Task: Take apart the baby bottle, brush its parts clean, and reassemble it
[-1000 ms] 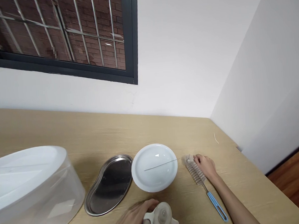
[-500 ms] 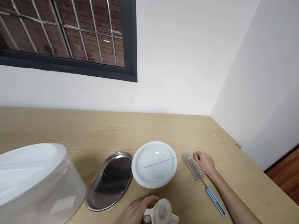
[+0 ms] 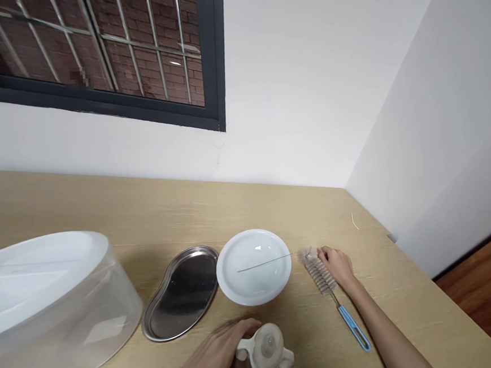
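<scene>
My left hand (image 3: 224,347) is closed round a baby bottle (image 3: 268,349) with a pale teat and two white side handles, upright near the front of the table. My right hand (image 3: 337,264) rests at the right, fingers curled, against the bristle end of a bottle brush (image 3: 320,274). What its fingertips hold, if anything, is hidden. The brush's blue looped handle points toward me. A thin wire (image 3: 262,264) lies over a white bowl (image 3: 237,289), its right end reaching toward the bristles near my right hand.
A kidney-shaped steel tray (image 3: 148,322) lies left of the bowl. Farther left stands a large translucent container with a white top (image 3: 119,307). A short pale strand (image 3: 354,221) lies at the back right. White walls and a barred window (image 3: 214,56) border the table (image 3: 179,203).
The view has tipped very slightly. Both hands, the bottle and the brush stay in practically the same places.
</scene>
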A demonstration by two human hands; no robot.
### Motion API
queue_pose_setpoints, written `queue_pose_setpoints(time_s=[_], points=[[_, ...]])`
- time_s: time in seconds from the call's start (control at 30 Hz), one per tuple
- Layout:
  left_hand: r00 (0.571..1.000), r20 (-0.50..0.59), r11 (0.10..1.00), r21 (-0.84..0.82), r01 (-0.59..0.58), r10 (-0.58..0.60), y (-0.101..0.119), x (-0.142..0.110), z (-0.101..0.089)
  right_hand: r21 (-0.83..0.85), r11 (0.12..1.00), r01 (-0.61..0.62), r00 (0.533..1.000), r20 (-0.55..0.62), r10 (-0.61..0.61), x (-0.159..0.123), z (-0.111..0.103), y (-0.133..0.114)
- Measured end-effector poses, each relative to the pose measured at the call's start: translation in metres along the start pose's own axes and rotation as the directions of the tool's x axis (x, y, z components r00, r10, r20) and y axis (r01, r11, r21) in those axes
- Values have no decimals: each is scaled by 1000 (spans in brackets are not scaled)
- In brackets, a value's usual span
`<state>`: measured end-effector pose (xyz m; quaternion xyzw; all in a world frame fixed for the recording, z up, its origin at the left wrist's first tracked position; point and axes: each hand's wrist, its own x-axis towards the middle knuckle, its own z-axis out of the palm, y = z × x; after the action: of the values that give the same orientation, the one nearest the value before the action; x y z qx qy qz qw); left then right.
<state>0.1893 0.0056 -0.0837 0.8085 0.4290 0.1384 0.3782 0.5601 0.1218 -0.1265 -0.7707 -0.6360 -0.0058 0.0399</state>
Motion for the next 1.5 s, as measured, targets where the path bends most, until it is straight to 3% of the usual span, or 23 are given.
queue_pose_setpoints(time_s=[0.37,0.97,1.17,1.5], points=[[999,22,999,12,33,-33,9,0,-5,-6,1000,12,1000,-8,-12,0,1,1],[995,-73,997,-15,-73,71,0,0,-1,-3,1000,-7,1000,11,7,1,2,1],[994,-51,995,0,-101,101,-2,0,0,-4,1000,-21,999,30,21,1,1,1],[995,-93,999,-37,-28,25,-14,-1,12,-5,1000,-15,998,53,16,-1,-1,2]])
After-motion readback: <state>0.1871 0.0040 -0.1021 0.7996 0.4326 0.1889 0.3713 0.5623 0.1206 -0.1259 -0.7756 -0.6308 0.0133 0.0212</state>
